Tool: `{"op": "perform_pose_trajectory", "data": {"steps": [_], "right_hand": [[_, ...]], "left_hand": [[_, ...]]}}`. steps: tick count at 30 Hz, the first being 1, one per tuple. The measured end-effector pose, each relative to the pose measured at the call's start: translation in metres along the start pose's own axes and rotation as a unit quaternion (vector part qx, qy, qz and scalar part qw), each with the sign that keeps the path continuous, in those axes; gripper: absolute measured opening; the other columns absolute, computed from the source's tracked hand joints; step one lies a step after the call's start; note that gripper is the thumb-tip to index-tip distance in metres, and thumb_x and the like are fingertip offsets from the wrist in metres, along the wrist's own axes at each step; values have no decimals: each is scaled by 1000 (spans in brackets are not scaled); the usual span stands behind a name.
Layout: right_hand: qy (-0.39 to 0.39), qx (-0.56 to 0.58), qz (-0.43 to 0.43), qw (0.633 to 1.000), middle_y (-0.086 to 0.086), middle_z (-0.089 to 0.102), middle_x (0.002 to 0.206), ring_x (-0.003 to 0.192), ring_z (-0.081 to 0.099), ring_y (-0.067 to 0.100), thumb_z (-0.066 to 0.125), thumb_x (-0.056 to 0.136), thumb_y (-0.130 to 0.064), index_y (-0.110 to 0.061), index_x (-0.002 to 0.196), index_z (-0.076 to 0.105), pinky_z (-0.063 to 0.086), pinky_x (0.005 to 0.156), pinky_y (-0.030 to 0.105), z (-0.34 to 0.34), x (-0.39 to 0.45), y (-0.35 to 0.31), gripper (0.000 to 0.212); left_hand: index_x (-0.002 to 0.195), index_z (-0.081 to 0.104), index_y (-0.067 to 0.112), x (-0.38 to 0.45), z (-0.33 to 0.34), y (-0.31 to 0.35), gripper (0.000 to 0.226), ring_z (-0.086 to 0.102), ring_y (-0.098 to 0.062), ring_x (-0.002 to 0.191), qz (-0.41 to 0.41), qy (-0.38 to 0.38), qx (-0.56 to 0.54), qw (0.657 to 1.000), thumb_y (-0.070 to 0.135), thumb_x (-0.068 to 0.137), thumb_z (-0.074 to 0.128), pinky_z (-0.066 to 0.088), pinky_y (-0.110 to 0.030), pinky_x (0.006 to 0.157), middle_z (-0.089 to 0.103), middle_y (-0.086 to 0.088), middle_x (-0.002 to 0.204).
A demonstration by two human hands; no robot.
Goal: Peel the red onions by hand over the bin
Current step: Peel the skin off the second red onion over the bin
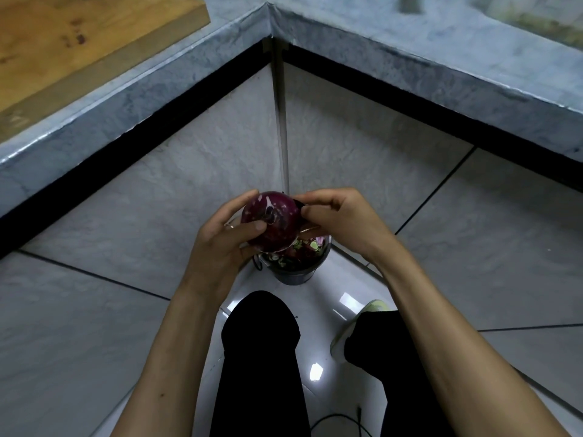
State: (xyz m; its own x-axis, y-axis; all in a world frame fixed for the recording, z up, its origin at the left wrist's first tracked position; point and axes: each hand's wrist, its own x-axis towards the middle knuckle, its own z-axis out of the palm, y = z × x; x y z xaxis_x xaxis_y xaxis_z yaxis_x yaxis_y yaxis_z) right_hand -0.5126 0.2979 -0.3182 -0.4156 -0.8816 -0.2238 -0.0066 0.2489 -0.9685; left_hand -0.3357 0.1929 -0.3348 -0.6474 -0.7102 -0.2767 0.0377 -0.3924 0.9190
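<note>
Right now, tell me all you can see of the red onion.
The red onion is round, dark purple and glossy, with pale flecks where skin has torn and a dark stub end facing the camera. It is held in the air directly above the bin. The left hand grips it, thumb laid across its front. The right hand pinches at its right side, seemingly on a bit of skin. Its far side is hidden.

Legible text, labels, brands, numbers, signs: none found on any surface in view.
</note>
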Motion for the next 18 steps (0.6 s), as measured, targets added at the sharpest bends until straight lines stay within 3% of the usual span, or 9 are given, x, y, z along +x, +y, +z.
{"op": "perform_pose_trajectory", "data": {"steps": [2, 4, 8, 10, 12, 15, 18], "right_hand": [[16, 12, -3, 1000, 1, 76, 82, 79, 74, 17, 54, 93, 3, -18, 93, 75, 60, 74, 30, 3, -1, 4, 30], [35, 31, 10, 999, 2, 75, 76, 72, 72, 17, 52, 95, 2, -15, 88, 75, 61, 73, 33, 6, 1, 10, 30], [88, 66, 69, 991, 28, 69, 82, 72, 71, 32, 44, 97, 0, 13, 93, 66, 61, 76, 48, 6, 17, 29, 25], [124, 46, 96, 987, 34, 67, 84, 67, 71, 34, 45, 97, -5, 14, 96, 63, 60, 66, 45, 3, 26, 41, 26], [153, -20, 110, 982, 24, 64, 68, 52, 66, 25, 46, 96, -10, 7, 88, 66, 53, 54, 34, 0, 36, 53, 27], [178, -98, 124, 971, 12, 53, 59, 50, 55, 20, 48, 94, -14, 8, 76, 60, 47, 56, 35, -1, 56, 67, 31], [164, -107, 148, 969, 8, 62, 64, 56, 59, 20, 52, 97, -16, 1, 89, 66, 55, 62, 36, 2, 74, 69, 24]], "left_hand": [[125, 66, 22, 1, 1, -1, 54, 74, -24, 104, 2, -3, -3, 1000, 12, 72, 72, 60, -32, 76, 78, 4, 107], [126, 65, 23, 2, 1, -5, 54, 73, -25, 105, -3, -5, -11, 1000, 13, 73, 71, 60, -35, 80, 77, 2, 109], [130, 64, 19, 5, -2, -19, 54, 72, -26, 109, -44, 7, -74, 996, 15, 77, 67, 61, -37, 81, 71, -4, 124], [128, 67, 19, 6, -5, -26, 47, 69, -29, 114, -77, 13, -137, 987, 16, 81, 65, 60, -38, 85, 66, -11, 133], [115, 76, 20, 7, -9, -32, 34, 69, -32, 112, -99, 23, -189, 977, 16, 83, 67, 59, -39, 90, 65, -16, 133], [112, 75, 18, 7, -14, -37, 31, 68, -36, 113, -117, 55, -225, 966, 19, 83, 63, 48, -49, 109, 64, -20, 134], [115, 73, 16, 9, -18, -37, 34, 61, -40, 125, -119, 76, -236, 961, 18, 82, 64, 40, -54, 115, 61, -23, 137]]}}
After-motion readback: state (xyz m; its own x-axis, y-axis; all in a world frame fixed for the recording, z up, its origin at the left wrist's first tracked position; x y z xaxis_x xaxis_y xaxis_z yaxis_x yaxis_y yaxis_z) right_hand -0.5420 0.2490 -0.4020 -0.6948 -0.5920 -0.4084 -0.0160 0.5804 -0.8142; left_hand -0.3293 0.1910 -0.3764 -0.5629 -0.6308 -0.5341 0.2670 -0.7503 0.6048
